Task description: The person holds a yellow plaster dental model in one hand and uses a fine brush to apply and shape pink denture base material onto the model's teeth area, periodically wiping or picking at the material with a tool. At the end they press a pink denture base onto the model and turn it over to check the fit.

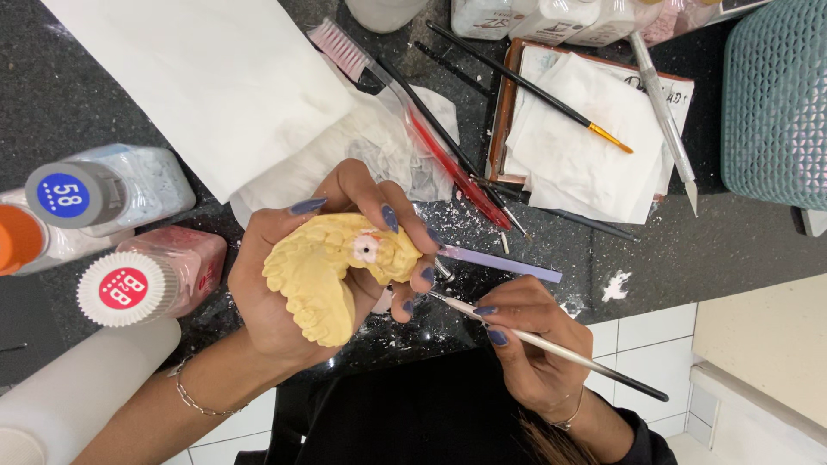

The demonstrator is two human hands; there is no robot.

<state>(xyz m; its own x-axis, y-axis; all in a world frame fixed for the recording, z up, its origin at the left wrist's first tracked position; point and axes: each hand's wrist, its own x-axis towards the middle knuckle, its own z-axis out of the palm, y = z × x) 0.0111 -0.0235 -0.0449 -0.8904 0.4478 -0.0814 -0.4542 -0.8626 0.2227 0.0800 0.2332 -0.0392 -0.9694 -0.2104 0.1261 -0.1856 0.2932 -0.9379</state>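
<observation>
Left hand (284, 293) grips chalky yellow dental cast (332, 271) — right hand (530, 344) pinches slim brush (551, 344).

navy nails; thin bracelets; black sleeve (642, 439)

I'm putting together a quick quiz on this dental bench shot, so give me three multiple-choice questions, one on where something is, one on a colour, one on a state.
1. Where is the toothbrush?
A. top of the bench, beside the white paper
B. in the right hand
C. on the tiled floor

2. What colour is the dental cast?
A. blue
B. pale yellow
C. black

3. How is the left hand?
A. flat on the bench
B. closed around the cast
C. holding a bottle

Key: 1 A, its pink bristles lie by the white paper. 2 B, the teeth are pale yellow. 3 B, its fingers wrap the cast while the right hand holds a thin brush.
</observation>
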